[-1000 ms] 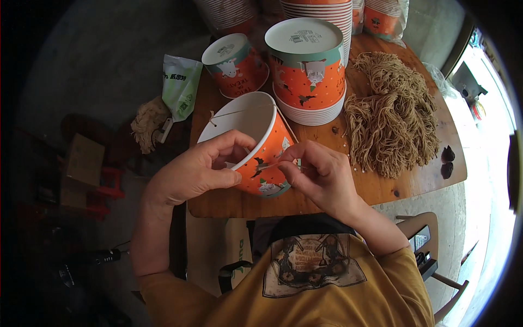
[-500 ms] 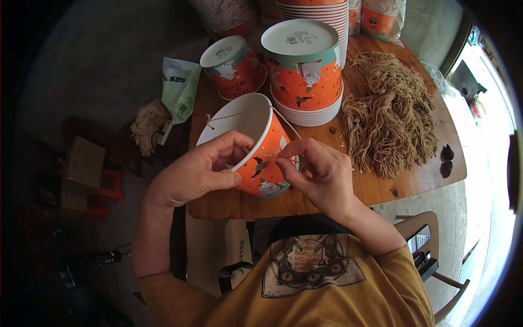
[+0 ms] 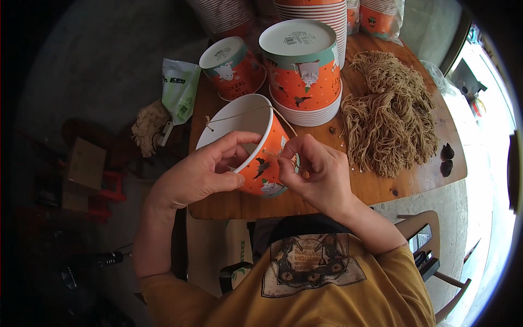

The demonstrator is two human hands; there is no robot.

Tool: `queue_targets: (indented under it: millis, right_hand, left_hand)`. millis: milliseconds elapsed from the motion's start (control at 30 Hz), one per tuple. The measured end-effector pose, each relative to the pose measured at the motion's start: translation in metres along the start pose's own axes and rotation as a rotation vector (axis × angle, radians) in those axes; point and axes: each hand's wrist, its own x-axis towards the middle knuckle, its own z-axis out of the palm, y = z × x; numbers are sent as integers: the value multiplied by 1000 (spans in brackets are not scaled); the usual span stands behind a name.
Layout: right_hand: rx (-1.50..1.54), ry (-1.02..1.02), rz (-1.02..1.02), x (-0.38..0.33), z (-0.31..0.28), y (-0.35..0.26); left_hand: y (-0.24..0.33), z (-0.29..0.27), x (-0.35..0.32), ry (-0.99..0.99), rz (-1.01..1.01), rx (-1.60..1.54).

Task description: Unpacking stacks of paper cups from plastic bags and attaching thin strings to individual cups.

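An orange paper bucket (image 3: 262, 169) with bat and ghost pictures tilts on the table, its white mouth turned up and to the left. My left hand (image 3: 190, 177) grips the rim, fingers inside and thumb against the outer wall. A thin tan string (image 3: 239, 114) crosses the mouth, with a knot at the far left rim. It bends over the right rim and runs down toward my right hand (image 3: 321, 171). There, thumb and forefinger pinch the string beside the outer wall. Part of the string is hidden behind those fingers.
A heap of tan strings (image 3: 392, 114) covers the table's right side. Upturned buckets (image 3: 305, 82) and a smaller one (image 3: 231, 76) stand behind. Two dark pieces (image 3: 447, 159) lie near the right edge. A green-white bag (image 3: 180, 90) hangs beyond the left edge.
My right hand has shifted slightly, its fingertips a little to the right and curled differently on the string. My left hand keeps its hold; the bucket has barely moved.
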Motion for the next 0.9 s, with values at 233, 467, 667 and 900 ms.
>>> queue_targets:
  millis: [233,467,667,900]
  right_hand:
    - [5,19,-27,0,3,2]
    - [-27,-26,25,0,1,0]
    - [30,-4,29,-9,-1,8]
    - [55,-155,134,-21,-21,10]
  left_hand:
    - [1,5,1,-8,16,20]
    - [1,9,3,-30,-2,14]
    - [-1,21,13,14,-9,-12]
    - [-14,42,40,104,28,319]
